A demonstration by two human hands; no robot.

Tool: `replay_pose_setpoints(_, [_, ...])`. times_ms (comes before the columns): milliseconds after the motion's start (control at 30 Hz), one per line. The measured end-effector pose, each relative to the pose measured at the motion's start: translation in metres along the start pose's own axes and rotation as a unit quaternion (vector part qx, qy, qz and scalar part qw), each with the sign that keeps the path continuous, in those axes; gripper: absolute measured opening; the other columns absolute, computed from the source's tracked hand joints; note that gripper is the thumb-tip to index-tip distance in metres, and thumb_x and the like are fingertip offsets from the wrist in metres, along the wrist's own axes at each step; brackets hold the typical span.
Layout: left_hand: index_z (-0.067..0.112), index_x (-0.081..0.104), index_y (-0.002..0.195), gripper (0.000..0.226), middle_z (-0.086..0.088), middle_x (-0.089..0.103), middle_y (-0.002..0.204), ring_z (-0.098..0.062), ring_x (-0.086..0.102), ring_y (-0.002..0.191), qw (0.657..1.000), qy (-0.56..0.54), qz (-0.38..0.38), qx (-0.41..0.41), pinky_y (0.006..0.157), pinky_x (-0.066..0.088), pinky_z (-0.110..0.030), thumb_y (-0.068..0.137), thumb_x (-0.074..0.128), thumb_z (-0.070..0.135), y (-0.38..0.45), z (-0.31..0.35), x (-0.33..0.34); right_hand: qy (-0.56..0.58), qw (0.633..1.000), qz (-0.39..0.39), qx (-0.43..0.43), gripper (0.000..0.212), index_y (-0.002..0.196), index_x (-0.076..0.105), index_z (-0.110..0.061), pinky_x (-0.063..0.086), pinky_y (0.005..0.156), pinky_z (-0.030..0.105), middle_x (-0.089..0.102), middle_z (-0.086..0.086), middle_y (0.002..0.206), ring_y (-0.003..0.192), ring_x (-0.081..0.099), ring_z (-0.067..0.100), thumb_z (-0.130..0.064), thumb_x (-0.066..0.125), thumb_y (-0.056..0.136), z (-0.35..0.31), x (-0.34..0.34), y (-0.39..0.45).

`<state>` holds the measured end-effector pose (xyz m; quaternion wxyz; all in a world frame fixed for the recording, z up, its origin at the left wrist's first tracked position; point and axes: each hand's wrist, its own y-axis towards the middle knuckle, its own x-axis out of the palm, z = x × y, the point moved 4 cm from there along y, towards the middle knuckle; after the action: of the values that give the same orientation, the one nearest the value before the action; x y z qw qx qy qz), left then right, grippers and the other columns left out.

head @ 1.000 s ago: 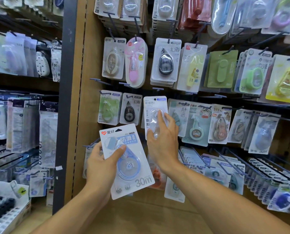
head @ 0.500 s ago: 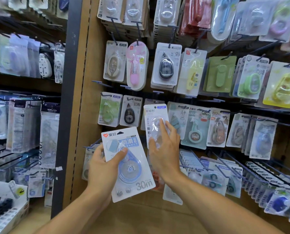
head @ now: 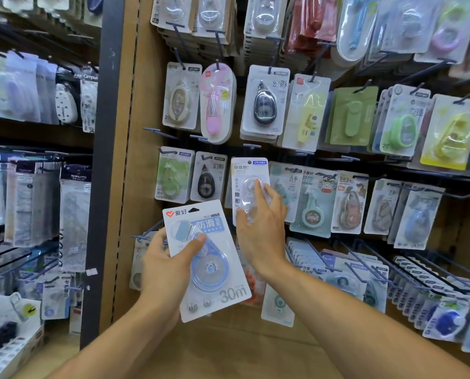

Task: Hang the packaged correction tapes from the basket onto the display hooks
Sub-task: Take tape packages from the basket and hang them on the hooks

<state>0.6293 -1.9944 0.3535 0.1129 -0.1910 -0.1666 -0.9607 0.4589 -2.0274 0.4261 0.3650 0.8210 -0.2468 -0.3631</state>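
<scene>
My left hand grips a white card pack with a blue 30 m correction tape, thumb across its front, held tilted before the brown pegboard. My right hand holds a second pack, a clear correction tape on a white card, up against the middle row of the board, fingers spread over its blister. That card's top hole sits at the level of a dark hook; I cannot tell whether the hook passes through it. The basket is out of view.
Rows of hanging correction tape packs fill the pegboard, among them a green pack and a black one just left of my right hand. Long bare hook ends stick out. Shelving with more stationery stands at the left.
My right hand has lifted the clear-tape pack a little higher against the board. My left hand keeps the blue pack nearly still.
</scene>
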Motion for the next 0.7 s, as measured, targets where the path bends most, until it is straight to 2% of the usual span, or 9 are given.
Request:
replay_pose_setpoints(167, [0.035, 0.062, 0.109, 0.028, 0.012, 0.078, 0.097, -0.009, 0.078, 0.074, 1.000, -0.002, -0.010, 0.006, 0.053, 0.059, -0.030, 0.091, 0.078, 0.022, 0.000, -0.003, -0.001, -0.016, 1.000, -0.011, 0.017, 0.067, 0.159, 0.023, -0.024, 0.026, 0.106, 0.022, 0.020, -0.005, 0.158, 0.146, 0.017, 0.015, -0.032, 0.054, 0.101, 0.005, 0.010, 0.010])
replay_pose_setpoints(300, [0.032, 0.062, 0.119, 0.033, 0.013, 0.078, 0.096, -0.007, 0.078, 0.072, 1.000, 0.004, -0.014, 0.004, 0.049, 0.058, -0.027, 0.091, 0.078, 0.022, 0.002, -0.007, -0.003, -0.060, 0.997, -0.045, 0.028, 0.067, 0.157, 0.027, -0.024, 0.035, 0.111, 0.038, 0.020, 0.002, 0.160, 0.144, 0.020, 0.027, -0.029, 0.060, 0.099, 0.018, 0.025, 0.040])
replay_pose_setpoints(433, [0.030, 0.063, 0.121, 0.035, 0.010, 0.080, 0.095, -0.012, 0.079, 0.076, 1.000, 0.012, -0.021, -0.004, 0.057, 0.061, -0.035, 0.090, 0.078, 0.021, 0.004, -0.009, -0.005, -0.099, 0.990, -0.083, 0.063, 0.074, 0.156, 0.030, -0.024, 0.034, 0.117, 0.045, 0.021, 0.005, 0.160, 0.143, 0.026, 0.032, -0.025, 0.070, 0.093, 0.037, 0.042, 0.077])
replay_pose_setpoints(533, [0.032, 0.064, 0.115, 0.030, 0.007, 0.081, 0.097, -0.016, 0.080, 0.078, 0.999, 0.025, -0.040, -0.007, 0.063, 0.063, -0.041, 0.090, 0.079, 0.023, 0.003, -0.005, -0.003, -0.084, 0.985, -0.129, 0.079, 0.080, 0.157, 0.030, -0.026, 0.030, 0.119, 0.043, 0.019, 0.003, 0.162, 0.145, 0.026, 0.032, -0.015, 0.073, 0.090, 0.045, 0.046, 0.091])
replay_pose_setpoints(633, [0.032, 0.064, 0.114, 0.029, 0.008, 0.081, 0.097, -0.017, 0.080, 0.081, 0.998, 0.023, -0.062, -0.001, 0.069, 0.064, -0.043, 0.090, 0.078, 0.023, 0.001, 0.004, 0.003, -0.071, 0.978, -0.177, 0.088, 0.075, 0.157, 0.031, -0.023, 0.027, 0.122, 0.040, 0.017, 0.003, 0.166, 0.149, 0.024, 0.032, -0.012, 0.068, 0.092, 0.050, 0.044, 0.092])
replay_pose_setpoints(700, [0.030, 0.065, 0.117, 0.032, 0.007, 0.081, 0.102, -0.017, 0.079, 0.088, 0.997, 0.028, -0.075, 0.006, 0.077, 0.064, -0.044, 0.090, 0.079, 0.022, -0.003, 0.010, 0.011, -0.043, 0.979, -0.179, 0.090, 0.068, 0.155, 0.036, -0.020, 0.028, 0.121, 0.041, 0.023, 0.007, 0.165, 0.149, 0.026, 0.032, -0.010, 0.062, 0.094, 0.048, 0.032, 0.083])
